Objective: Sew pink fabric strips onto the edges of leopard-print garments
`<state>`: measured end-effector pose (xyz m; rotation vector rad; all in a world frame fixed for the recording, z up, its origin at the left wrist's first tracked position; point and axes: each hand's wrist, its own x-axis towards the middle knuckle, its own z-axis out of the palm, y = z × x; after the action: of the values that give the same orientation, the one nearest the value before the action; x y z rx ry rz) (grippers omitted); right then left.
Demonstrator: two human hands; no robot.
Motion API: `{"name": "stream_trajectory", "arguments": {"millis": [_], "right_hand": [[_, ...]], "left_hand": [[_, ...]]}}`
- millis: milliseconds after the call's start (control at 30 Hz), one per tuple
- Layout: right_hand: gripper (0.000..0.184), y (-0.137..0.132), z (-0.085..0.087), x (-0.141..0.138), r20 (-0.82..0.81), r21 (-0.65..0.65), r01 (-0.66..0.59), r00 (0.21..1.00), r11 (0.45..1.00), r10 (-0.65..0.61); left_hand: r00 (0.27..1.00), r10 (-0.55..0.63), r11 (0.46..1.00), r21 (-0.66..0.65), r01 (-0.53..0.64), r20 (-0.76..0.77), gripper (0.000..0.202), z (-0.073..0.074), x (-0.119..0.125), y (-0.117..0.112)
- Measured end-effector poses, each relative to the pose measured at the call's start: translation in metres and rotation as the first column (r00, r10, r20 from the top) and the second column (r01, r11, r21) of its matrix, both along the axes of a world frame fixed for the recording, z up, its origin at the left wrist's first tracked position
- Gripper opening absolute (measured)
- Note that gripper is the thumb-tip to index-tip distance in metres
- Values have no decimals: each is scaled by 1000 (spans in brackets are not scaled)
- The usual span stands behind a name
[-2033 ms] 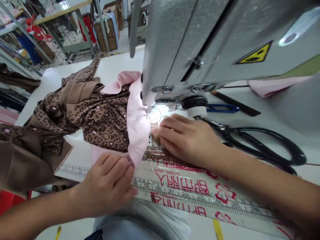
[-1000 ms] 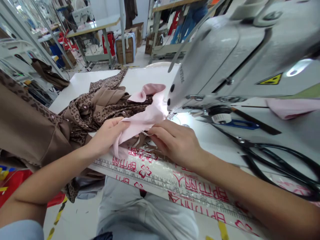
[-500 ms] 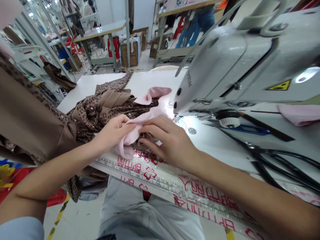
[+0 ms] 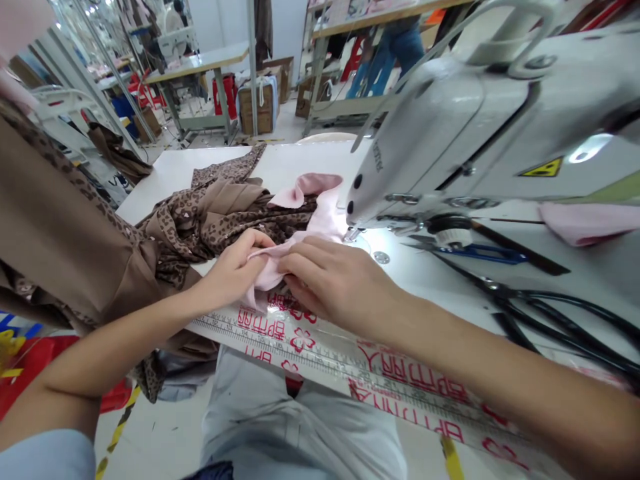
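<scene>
A strip of pale pink fabric point(image 4: 324, 217) runs from the needle area of the sewing machine point(image 4: 425, 147) toward me. My left hand point(image 4: 243, 267) pinches its near part between thumb and fingers. Close beside it, my right hand point(image 4: 335, 277) is closed on the same pink fabric, the fingertips partly hidden in the folds. Brown leopard-print fabric point(image 4: 240, 223) lies bunched behind and left of my hands, touching the pink strip. More of it hangs off the table's left side.
Black-handled scissors point(image 4: 520, 307) and a blue-handled tool point(image 4: 493, 253) lie right of the needle. A printed ruler strip point(image 4: 320, 363) runs along the table's front edge. Another pink piece point(image 4: 585, 223) rests at far right. Other worktables and a person's legs point(image 4: 395, 57) stand behind.
My right hand has turned over slightly and closed further on the pink fabric. My left hand has shifted a little right, and the dark fabric under my right fingers is now covered.
</scene>
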<state>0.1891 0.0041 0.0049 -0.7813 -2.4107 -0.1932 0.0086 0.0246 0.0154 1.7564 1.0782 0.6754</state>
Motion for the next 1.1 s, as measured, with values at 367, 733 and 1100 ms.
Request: {"name": "stream_trajectory", "arguments": {"millis": [367,733,1100], "right_hand": [[17,-1,1,-17,12,147,26,1000,989,-28],[16,-10,-3,-3,161,-57,-9,987,998,18],[28,-43,2,14,235,-28,57,971,998,-49]], "left_hand": [[960,252,943,-255,-215,124,11,8,2,6],[996,26,995,-98,-34,-83,9,4,4,5],[684,-102,803,345,485,-722,22,-1,34,36]]}}
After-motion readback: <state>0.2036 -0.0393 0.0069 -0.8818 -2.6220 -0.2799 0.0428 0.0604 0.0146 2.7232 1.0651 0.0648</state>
